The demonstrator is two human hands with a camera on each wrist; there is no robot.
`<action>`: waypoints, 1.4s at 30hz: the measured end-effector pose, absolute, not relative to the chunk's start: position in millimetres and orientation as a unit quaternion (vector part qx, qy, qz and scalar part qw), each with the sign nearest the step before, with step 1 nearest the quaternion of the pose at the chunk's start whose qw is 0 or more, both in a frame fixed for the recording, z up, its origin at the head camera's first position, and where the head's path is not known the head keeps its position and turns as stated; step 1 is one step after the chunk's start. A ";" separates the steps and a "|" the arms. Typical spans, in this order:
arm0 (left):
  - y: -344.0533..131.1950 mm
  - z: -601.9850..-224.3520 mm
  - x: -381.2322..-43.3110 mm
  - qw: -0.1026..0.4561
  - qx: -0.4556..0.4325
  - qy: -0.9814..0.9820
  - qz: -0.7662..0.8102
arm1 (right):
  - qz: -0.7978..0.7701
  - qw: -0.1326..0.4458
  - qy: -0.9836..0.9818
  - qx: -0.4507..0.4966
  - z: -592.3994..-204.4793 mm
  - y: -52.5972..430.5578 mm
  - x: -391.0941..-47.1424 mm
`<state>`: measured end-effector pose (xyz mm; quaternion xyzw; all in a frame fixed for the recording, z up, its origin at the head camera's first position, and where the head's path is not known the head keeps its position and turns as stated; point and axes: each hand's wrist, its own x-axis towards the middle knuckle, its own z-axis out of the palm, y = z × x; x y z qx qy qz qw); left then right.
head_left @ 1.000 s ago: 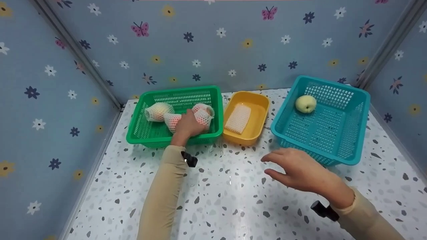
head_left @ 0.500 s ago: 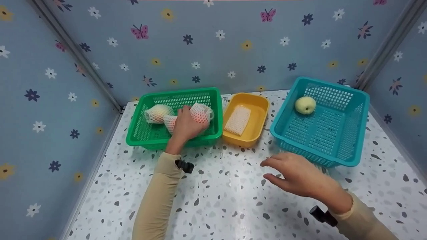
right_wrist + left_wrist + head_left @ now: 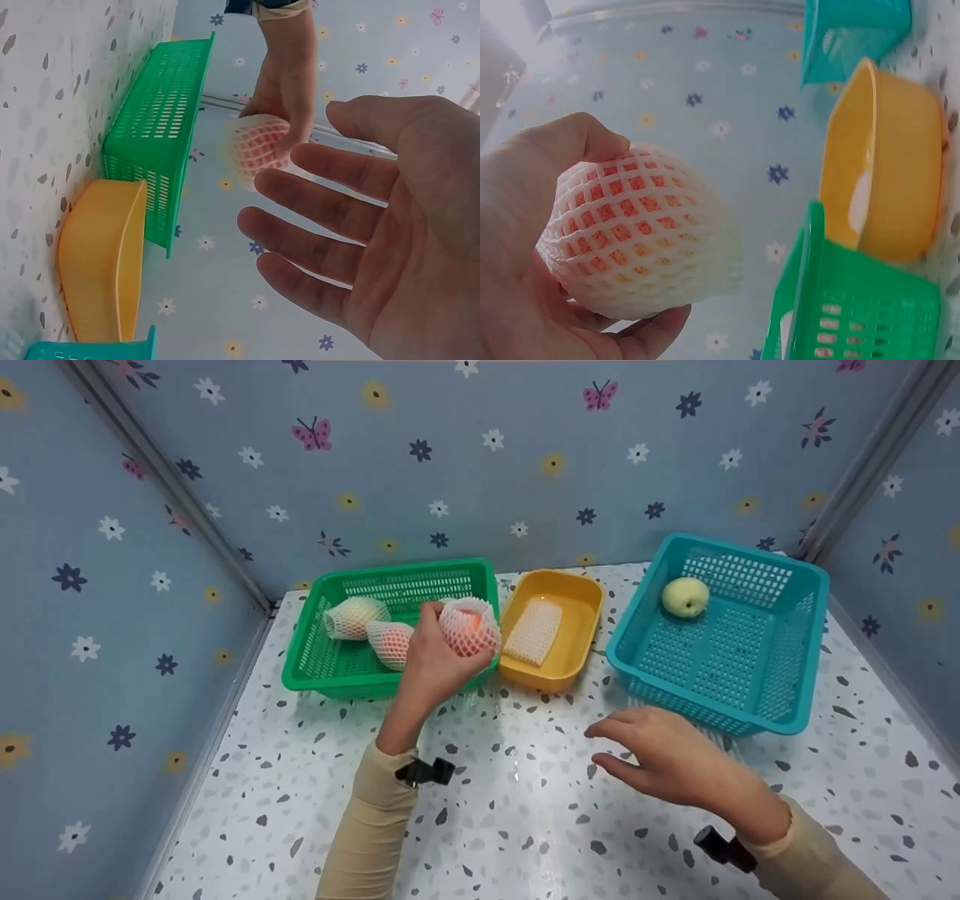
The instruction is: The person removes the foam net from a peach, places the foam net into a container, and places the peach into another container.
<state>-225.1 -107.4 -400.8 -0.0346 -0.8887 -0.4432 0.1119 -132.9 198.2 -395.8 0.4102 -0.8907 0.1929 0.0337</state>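
Note:
My left hand grips a red fruit in a white foam net, raised over the right end of the green basket. In the left wrist view, red skin with yellowish flecks shows through the mesh of the netted fruit, with the thumb on one side and fingers on the other. Still in the basket are another netted red fruit and a netted pale fruit. My right hand hovers before the teal basket, its fingers spread and holding nothing.
Between the two baskets stands a yellow tub with a flat foam net inside. A bare pale yellow-green fruit lies in the teal basket's back left. Patterned panels enclose the speckled tabletop at the back and sides.
My left hand has lifted the netted red fruit up from the green basket and drawn it slightly right and nearer. The right hand has barely moved.

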 end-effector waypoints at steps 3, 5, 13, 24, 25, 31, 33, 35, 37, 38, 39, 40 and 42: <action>-96.1 -401.7 -213.3 0.103 -0.039 -0.883 -0.456 | 0.196 0.048 -0.887 0.415 -397.5 200.8 -134.0; -88.9 -404.5 -206.5 0.095 -0.041 -0.879 -0.465 | 0.199 0.046 -0.887 0.414 -398.1 202.5 -134.5; -63.8 -427.6 -190.6 0.059 -0.073 -0.858 -0.505 | 0.214 0.014 -0.890 0.402 -397.1 206.5 -133.8; -38.7 -470.3 -191.7 0.024 -0.078 -0.850 -0.520 | 0.232 0.054 -0.873 0.425 -406.8 211.1 -134.7; -36.9 -473.8 -191.9 0.021 -0.076 -0.851 -0.520 | 0.233 0.056 -0.873 0.425 -407.5 211.6 -135.0; -30.6 -491.8 -189.7 0.001 -0.078 -0.841 -0.535 | 0.233 0.050 -0.874 0.423 -410.4 211.2 -136.0; -30.1 -496.5 -188.3 -0.007 -0.081 -0.837 -0.542 | 0.233 0.047 -0.874 0.424 -412.0 210.7 -136.2; -29.9 -500.9 -187.7 -0.011 -0.087 -0.831 -0.550 | 0.234 0.042 -0.873 0.426 -413.9 210.3 -136.6; -29.8 -505.1 -187.8 -0.014 -0.092 -0.826 -0.556 | 0.237 0.036 -0.872 0.427 -415.9 210.3 -137.1; -29.7 -507.1 -187.9 -0.015 -0.094 -0.825 -0.558 | 0.239 0.032 -0.871 0.427 -416.7 210.3 -137.3; -29.6 -508.9 -187.8 -0.017 -0.096 -0.823 -0.559 | 0.241 0.029 -0.871 0.426 -417.5 210.4 -137.3; -29.2 -510.7 -187.7 -0.018 -0.099 -0.823 -0.559 | 0.243 0.026 -0.871 0.425 -418.3 210.6 -137.3; -28.3 -513.3 -187.2 -0.021 -0.107 -0.822 -0.559 | 0.249 0.025 -0.872 0.421 -419.9 211.2 -137.2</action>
